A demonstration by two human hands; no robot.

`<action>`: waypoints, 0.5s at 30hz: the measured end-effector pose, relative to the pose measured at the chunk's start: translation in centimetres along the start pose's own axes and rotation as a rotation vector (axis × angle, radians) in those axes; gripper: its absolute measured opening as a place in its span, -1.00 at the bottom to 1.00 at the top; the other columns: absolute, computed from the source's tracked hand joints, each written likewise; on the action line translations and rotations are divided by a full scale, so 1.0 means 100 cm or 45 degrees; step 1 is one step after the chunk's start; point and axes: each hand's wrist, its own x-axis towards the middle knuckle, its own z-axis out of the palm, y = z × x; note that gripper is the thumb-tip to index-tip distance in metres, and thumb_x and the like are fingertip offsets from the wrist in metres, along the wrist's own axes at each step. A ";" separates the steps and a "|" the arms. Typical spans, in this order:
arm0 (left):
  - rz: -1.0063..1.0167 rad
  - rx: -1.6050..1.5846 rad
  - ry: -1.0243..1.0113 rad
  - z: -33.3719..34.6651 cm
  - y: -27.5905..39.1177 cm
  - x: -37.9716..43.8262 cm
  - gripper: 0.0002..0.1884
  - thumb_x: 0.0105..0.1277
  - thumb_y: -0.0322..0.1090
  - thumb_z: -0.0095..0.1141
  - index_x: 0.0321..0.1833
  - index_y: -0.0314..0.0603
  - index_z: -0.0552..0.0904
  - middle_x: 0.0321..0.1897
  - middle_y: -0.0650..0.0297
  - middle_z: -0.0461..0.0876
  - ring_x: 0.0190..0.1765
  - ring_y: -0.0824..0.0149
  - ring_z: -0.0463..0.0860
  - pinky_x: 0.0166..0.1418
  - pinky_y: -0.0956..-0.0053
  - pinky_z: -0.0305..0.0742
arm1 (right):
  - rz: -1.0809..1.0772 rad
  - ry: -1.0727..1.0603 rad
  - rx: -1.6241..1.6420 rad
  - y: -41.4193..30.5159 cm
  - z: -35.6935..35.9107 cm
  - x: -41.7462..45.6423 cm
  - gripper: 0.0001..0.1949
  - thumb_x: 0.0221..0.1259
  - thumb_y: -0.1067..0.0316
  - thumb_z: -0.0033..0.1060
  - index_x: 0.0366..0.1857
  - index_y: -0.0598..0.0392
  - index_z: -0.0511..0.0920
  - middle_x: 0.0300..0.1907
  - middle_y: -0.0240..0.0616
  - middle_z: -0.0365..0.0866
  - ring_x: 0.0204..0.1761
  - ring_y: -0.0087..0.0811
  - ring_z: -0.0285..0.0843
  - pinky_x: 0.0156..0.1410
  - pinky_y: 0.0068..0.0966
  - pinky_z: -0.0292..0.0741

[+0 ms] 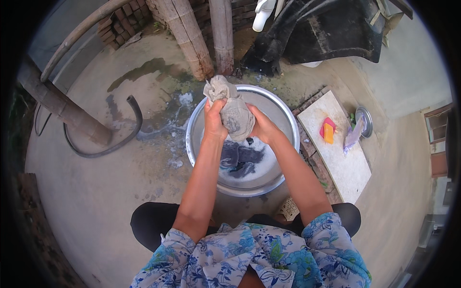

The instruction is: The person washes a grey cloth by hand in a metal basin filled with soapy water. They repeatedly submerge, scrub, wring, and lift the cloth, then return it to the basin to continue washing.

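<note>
A wet, bunched light grey cloth point(237, 117) is held up over a wide round metal basin point(290, 118). My left hand point(215, 118) grips it on the left side, with the thumb on top. My right hand point(263, 124) is at the cloth's right edge, its fingers partly hidden behind it. Below my hands, dark cloth point(246, 154) lies in white suds point(268, 163) in the basin.
A pale slab point(335, 162) at the right bears an orange bar point(328, 133), a pink item point(323, 126) and a purple plastic wrapper point(352, 138). A metal lid or dish point(366, 120) lies beyond. Bamboo posts point(187, 43), black sheeting point(331, 36) and a hose point(135, 111) surround the basin.
</note>
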 end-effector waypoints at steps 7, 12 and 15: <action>-0.157 0.045 0.085 -0.019 0.003 0.001 -0.50 0.31 -0.13 0.07 0.32 0.07 0.34 0.29 0.18 0.42 0.31 0.12 0.43 0.25 -0.09 0.37 | -0.381 -0.075 -0.062 -0.052 -0.013 -0.023 -0.76 0.24 0.45 0.09 -0.03 0.03 0.47 0.00 -0.30 0.50 0.07 -0.32 0.53 0.10 -0.17 0.57; -0.425 -0.512 0.031 -0.030 -0.003 0.011 -0.43 0.31 0.14 0.03 0.23 -0.08 0.46 0.21 0.07 0.51 0.24 0.04 0.50 0.30 0.05 0.39 | -1.241 -0.009 -1.107 -0.050 0.040 -0.059 -0.70 -0.14 0.58 0.07 -0.22 0.07 0.54 -0.05 -0.25 0.56 0.06 -0.19 0.49 0.28 -0.32 0.37; -0.543 -0.657 -0.324 -0.045 -0.025 0.023 -0.45 0.35 0.16 -0.01 0.10 -0.20 0.56 0.02 0.08 0.63 0.07 0.09 0.62 0.23 0.21 0.49 | -1.433 -0.059 -1.313 0.024 0.083 -0.082 -0.82 -0.16 0.44 0.22 -0.38 0.01 0.54 -0.11 -0.24 0.56 0.06 -0.06 0.45 0.23 -0.15 0.35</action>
